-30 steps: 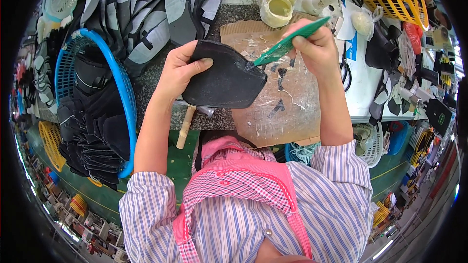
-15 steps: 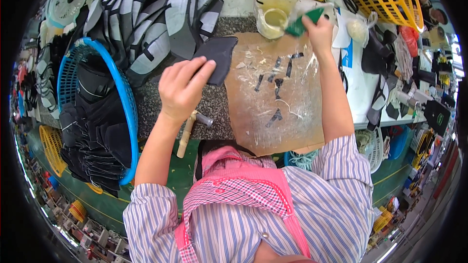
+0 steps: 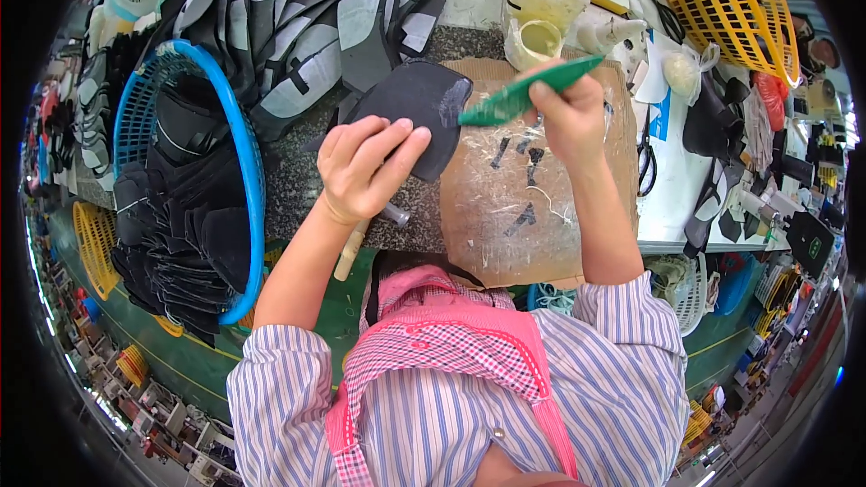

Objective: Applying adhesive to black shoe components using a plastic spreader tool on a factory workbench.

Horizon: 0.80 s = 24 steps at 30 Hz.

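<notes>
My left hand (image 3: 365, 169) presses flat on a black shoe-upper piece (image 3: 417, 108) that lies at the left edge of a glue-smeared brown board (image 3: 532, 207). My right hand (image 3: 568, 108) grips a green-handled brush (image 3: 514, 99), whose tip points at the right edge of the black piece. A cream glue pot (image 3: 534, 41) stands just beyond the board.
A blue round basket (image 3: 239, 180) full of black pieces sits to my left. Grey and black uppers (image 3: 298, 27) are stacked at the back left. A yellow basket (image 3: 731, 9) is at the back right. Scissors (image 3: 647, 158) lie right of the board. A wooden-handled hammer (image 3: 354, 248) lies below my left hand.
A second ago both hands held the black piece up with the brush on it. The right hand then reached to the glue pot; now the piece lies on the board and the brush is back at it.
</notes>
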{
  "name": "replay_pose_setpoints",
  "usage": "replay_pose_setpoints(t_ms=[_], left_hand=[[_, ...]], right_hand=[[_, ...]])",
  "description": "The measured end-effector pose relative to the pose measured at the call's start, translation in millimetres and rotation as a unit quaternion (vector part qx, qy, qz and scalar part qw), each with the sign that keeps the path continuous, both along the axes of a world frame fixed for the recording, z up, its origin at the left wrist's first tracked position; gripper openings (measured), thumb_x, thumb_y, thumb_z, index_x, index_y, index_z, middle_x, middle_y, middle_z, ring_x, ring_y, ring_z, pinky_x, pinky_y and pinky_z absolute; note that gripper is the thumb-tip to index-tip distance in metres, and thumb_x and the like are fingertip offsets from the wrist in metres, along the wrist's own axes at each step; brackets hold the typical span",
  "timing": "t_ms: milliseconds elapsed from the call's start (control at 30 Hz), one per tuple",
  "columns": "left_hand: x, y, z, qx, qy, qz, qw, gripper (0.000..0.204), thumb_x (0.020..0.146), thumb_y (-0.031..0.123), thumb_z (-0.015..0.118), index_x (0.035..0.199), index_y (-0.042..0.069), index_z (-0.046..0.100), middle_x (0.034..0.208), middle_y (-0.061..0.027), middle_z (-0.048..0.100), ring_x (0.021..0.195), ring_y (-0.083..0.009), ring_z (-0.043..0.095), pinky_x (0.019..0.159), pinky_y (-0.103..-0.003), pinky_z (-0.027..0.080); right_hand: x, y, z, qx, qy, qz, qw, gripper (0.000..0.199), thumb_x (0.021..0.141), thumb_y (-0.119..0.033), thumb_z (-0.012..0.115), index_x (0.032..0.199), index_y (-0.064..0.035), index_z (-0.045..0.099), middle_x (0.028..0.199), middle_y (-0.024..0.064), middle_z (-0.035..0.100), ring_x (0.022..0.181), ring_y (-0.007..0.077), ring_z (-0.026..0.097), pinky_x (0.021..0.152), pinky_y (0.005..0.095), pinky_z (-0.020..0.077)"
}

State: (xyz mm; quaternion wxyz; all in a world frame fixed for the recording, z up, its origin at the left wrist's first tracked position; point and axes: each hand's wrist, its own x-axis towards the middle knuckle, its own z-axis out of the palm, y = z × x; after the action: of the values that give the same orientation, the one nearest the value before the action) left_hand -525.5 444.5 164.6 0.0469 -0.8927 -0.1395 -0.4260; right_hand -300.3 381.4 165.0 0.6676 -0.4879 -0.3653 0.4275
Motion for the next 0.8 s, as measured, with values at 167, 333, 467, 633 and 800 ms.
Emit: replay_pose_setpoints(t_ms=[167,333,467,633,800], left_hand=[[-2.5,-3.7,7.7,-0.007,-0.016,-0.008,1.000,0.031,0.052,0.009,0.058,0.083,0.008,0.065,0.083,-0.0038,0.057,0.068,-0.0173,0.052,0.052,-0.024,0.040],[-6.7,-3.7,8.9,-0.013,-0.021,0.001,1.000,0.031,0.052,0.009,0.058,0.082,0.008,0.065,0.083,-0.0039,0.057,0.067,-0.0172,0.053,0.052,-0.024,0.040],[-1.9,1.9,5.5,-0.014,-0.025,0.006,1.000,0.031,0.052,0.007,0.058,0.082,0.007,0.065,0.081,-0.0044,0.058,0.065,-0.0179,0.052,0.052,-0.025,0.041],[4.3,6.4,4.5,-0.067,-0.057,0.054,0.995,0.032,0.050,-0.001,0.057,0.081,0.004,0.064,0.076,-0.0055,0.057,0.061,-0.0193,0.052,0.051,-0.026,0.043],[5.6,8.7,0.4,-0.090,-0.077,0.071,0.990,0.037,0.048,-0.005,0.056,0.084,0.003,0.063,0.075,-0.0055,0.056,0.059,-0.0195,0.051,0.050,-0.027,0.042]], right_hand=[[7.7,13.1,0.0,0.019,0.014,-0.026,0.999,0.005,0.076,-0.005,0.058,0.076,-0.0002,0.058,0.070,0.0055,0.060,0.052,0.0086,0.051,0.045,0.0196,0.0402],[10.9,12.2,13.0,0.037,0.033,-0.109,0.993,0.005,0.076,-0.007,0.059,0.075,-0.0025,0.058,0.066,0.0030,0.057,0.051,0.0080,0.049,0.045,0.0186,0.0380],[-11.8,2.6,19.4,0.103,-0.120,0.026,0.987,0.009,0.078,-0.005,0.055,0.085,0.0008,0.057,0.072,0.0091,0.060,0.054,0.0127,0.053,0.047,0.0220,0.0408],[-25.0,-1.6,38.0,0.168,-0.022,0.022,0.985,0.005,0.075,-0.005,0.058,0.078,-0.0013,0.060,0.073,0.0097,0.059,0.058,0.0131,0.053,0.050,0.0223,0.0422],[-26.6,-3.1,23.1,0.230,-0.206,0.173,0.935,0.007,0.078,-0.003,0.053,0.084,-0.0012,0.057,0.074,0.0100,0.058,0.064,0.0140,0.053,0.054,0.0243,0.0425]])
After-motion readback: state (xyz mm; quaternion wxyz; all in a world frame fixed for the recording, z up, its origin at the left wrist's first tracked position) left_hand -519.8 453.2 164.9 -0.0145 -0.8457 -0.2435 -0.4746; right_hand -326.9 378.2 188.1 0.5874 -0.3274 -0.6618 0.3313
